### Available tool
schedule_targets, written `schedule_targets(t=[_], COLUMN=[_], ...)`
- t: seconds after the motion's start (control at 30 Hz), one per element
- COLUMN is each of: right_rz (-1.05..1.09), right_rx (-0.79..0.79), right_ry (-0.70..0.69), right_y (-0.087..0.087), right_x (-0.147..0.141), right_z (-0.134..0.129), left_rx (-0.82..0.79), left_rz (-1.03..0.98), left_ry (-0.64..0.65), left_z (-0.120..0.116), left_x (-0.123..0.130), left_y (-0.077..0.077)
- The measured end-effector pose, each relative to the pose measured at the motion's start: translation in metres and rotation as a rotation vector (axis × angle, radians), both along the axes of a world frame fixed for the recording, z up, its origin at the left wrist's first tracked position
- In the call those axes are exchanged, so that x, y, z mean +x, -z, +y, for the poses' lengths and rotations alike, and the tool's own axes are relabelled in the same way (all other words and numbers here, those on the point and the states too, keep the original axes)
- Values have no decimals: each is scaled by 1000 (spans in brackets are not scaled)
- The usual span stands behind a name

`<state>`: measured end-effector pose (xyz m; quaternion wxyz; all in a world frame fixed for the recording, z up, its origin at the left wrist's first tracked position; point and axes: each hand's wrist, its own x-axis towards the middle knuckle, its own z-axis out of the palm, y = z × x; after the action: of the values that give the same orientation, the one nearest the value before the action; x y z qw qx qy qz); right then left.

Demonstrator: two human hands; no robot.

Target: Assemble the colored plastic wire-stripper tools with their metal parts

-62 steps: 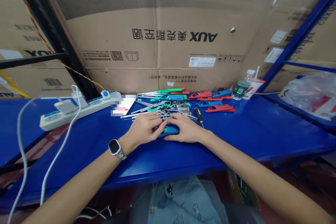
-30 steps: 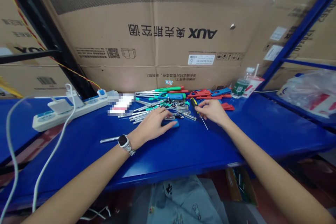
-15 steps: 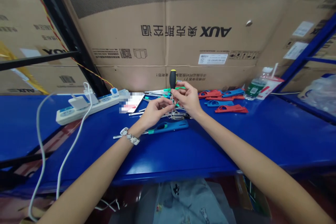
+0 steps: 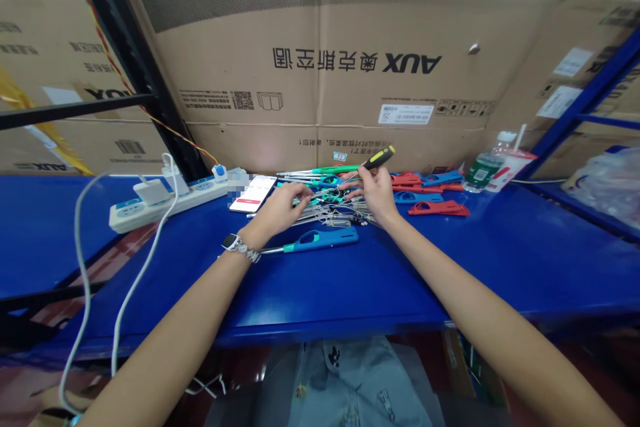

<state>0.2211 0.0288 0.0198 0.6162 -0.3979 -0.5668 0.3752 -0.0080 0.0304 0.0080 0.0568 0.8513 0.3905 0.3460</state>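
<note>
My right hand [image 4: 376, 192] holds a screwdriver [image 4: 379, 157] with a black and yellow handle, now tilted, its handle end pointing up and right. My left hand [image 4: 283, 208] is closed, fingertips together around something thin that I cannot make out, left of my right hand. Beneath and between both hands lies a pile of metal rods and small parts [image 4: 339, 219]. A blue lighter-like piece [image 4: 327, 238] with a metal rod lies in front of the pile. Behind it are green-ended rods [image 4: 335, 170]. Red casings [image 4: 439, 208] and blue casings [image 4: 417, 197] lie to the right.
A phone [image 4: 254, 193] lies left of the pile, beside a white power strip [image 4: 200, 192] with plugs and cables. A bottle [image 4: 483, 172] and a cup [image 4: 510, 170] stand at the back right of the blue table [image 4: 350, 293]. Cardboard [image 4: 225, 47] rises behind.
The screwdriver has gone from upright to tilted, its handle swinging right and down. My right hand has shifted slightly right, and my left hand slightly left, leaving a wider gap between them.
</note>
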Motion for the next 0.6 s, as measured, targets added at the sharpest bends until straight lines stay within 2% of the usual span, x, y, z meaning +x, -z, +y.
schedule_targets(t=[0.13,0.37,0.53,0.6], right_rz=[0,-68,-132,-143], right_rx=[-1,21,36,59], right_ry=[31,3,-68,-96], right_y=[6,7,6,7], right_x=[0,-5,-14,-19], right_z=[2,6,16,19], left_rx=[-88,-140,-21,-35], left_rz=[160,159,64,60], left_ry=[46,104,-3,-44], left_z=[3,3,12,16], left_x=[-5,-8,-27,-36], left_y=[7,3,-2,-2])
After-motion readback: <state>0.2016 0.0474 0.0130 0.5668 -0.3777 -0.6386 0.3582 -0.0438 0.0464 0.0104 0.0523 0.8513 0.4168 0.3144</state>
